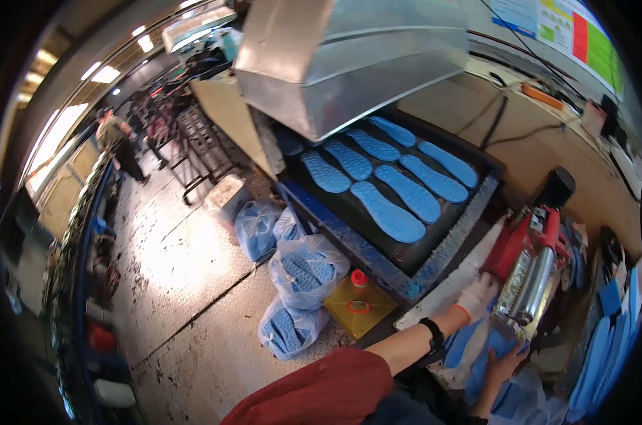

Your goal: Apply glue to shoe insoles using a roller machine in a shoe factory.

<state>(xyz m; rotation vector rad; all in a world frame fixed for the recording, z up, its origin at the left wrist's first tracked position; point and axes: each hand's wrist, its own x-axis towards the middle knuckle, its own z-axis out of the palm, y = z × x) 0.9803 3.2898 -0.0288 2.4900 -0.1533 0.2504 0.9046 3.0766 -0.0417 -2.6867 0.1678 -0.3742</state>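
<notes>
Lower right of frame: the left hand [477, 296], in a white glove with a black wristband on the forearm, is pressed against the left side of a red-and-chrome roller machine [532, 273] on the tabletop [441, 287]; whether its fingers are curled or flat cannot be told. The bare right hand [507, 363] sits just below the machine, fingers closed over the edge of a flat blue foam insole [477, 347] lying under the roller mouth, on a pile of similar blue pieces. Centre of frame: a black conveyor belt [378, 227] with a blue frame carries seven blue shoe-sole-shaped insoles [388, 211] in two rows, coming out from under a big sheet-metal hood [349, 57] at top centre. Lower centre on the concrete floor [186, 283]: several clear plastic bags stuffed with blue insoles [303, 273], and just right of them a yellow square jug with a red cap [358, 301], touching the conveyor frame. Far right edge: more blue insoles stacked upright [618, 312]. Upper left: a person [119, 145] standing well apart down the aisle beside metal racks. Red sleeve at the bottom centre.
</notes>
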